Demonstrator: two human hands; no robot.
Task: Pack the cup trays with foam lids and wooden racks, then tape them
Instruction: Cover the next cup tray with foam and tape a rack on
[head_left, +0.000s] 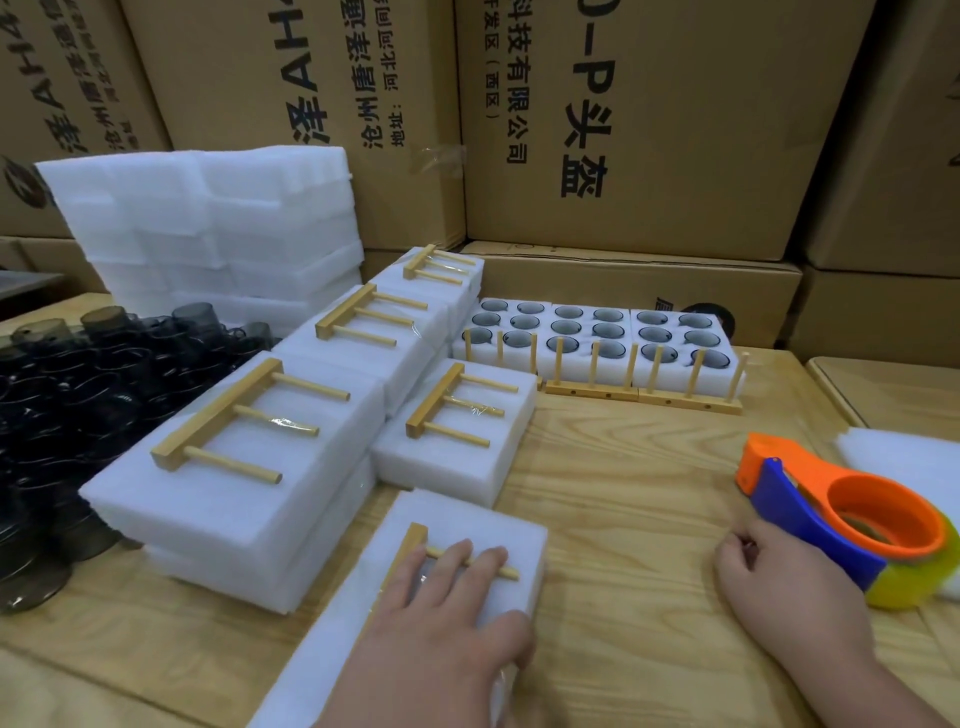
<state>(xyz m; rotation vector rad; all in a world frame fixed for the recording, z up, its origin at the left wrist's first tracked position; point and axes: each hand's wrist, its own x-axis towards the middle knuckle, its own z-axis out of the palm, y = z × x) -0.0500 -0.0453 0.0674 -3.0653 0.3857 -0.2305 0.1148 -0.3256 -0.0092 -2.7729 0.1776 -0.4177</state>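
Foam trays (597, 338) holding dark cups, left hand (441, 618) flat on taped pack (457, 519), right hand (779, 577) gripping tape dispenser (841, 514)

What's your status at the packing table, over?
Left hand flat on the near foam pack, pressing its wooden rack. Right hand beside the tape dispenser, grip unclear. Three open cup trays waiting; nothing in the way.
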